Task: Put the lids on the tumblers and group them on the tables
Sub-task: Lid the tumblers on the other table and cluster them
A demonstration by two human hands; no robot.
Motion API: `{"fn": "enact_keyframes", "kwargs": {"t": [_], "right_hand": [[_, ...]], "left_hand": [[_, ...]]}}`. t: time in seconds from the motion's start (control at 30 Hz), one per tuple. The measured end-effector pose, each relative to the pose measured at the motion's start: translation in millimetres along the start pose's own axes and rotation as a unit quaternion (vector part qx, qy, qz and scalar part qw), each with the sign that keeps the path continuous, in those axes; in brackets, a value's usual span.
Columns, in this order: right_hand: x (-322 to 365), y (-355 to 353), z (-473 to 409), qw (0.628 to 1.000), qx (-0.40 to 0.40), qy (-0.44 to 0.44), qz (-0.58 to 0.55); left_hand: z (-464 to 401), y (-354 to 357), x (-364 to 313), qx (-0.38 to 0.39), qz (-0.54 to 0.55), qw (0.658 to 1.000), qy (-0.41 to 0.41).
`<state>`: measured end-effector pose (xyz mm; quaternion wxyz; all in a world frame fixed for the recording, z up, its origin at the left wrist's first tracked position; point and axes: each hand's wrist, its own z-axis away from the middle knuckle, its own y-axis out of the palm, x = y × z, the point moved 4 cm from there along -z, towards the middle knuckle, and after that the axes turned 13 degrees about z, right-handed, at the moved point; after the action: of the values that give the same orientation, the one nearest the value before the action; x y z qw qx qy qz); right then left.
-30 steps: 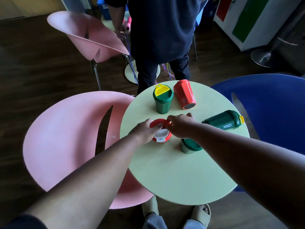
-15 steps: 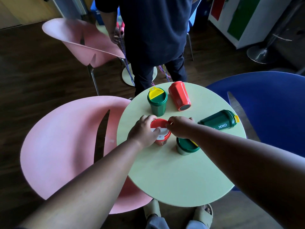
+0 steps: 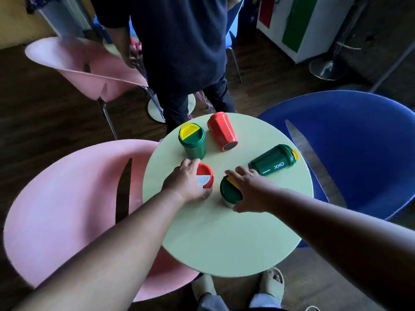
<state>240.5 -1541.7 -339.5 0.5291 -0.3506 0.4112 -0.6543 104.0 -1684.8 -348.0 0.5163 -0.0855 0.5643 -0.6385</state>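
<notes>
**Gripping two lidded tumblers on the round table**

Standing at the near rim of the pale green table (image 3: 224,239), the wearer's feet in light sandals (image 3: 272,279) show below it. The left hand (image 3: 187,181) wraps its fingers (image 3: 190,163) around a red tumbler with a red-and-white lid (image 3: 205,178), which stands upright near the table's middle. Just to its right, the right hand (image 3: 251,190) lies over a pale tumbler with a green lid (image 3: 229,191), fingers curled down its far side and thumb at the near side; whether it truly grips or only rests there is hard to tell. Beyond the right hand, a dark green tumbler marked OKK (image 3: 272,160) lies on its side, its yellow tab pointing right. Farther back, a green tumbler with a yellow-and-green lid (image 3: 192,140) stands upright beside a lidless red tumbler (image 3: 221,134) lying on its side. A pink chair (image 3: 67,209) sits at the left, a blue chair (image 3: 359,144) at the right. Behind the table stands another person in dark clothes (image 3: 182,46).
</notes>
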Motion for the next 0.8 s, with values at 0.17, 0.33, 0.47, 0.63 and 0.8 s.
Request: {"fn": "enact_keyframes", "kwargs": {"t": [0.17,0.33,0.47,0.63,0.8], "right_hand": [[-5.3,-4.1,-1.6,0.999,-0.011,0.043,-0.011],[-3.9,-3.1,3.6,0.992,0.003,0.117,-0.038],[-3.9,-2.2,6.0,0.992,0.011,0.124,-0.034],[-3.8,1.4,7.1,0.996,0.024,0.085,0.006],[-5.5,5.1,8.2,0.995,0.015,0.098,-0.012]], "left_hand": [[11.8,-0.7,-5.7,0.073,-0.009,0.995,0.074],[23.2,5.7,-5.8,0.12,-0.059,0.98,0.144],[24.9,8.2,-2.5,0.117,-0.051,0.981,0.145],[26.5,15.0,1.9,0.106,-0.024,0.99,0.095],[27.5,18.2,-1.7,0.091,-0.005,0.991,0.101]]}}
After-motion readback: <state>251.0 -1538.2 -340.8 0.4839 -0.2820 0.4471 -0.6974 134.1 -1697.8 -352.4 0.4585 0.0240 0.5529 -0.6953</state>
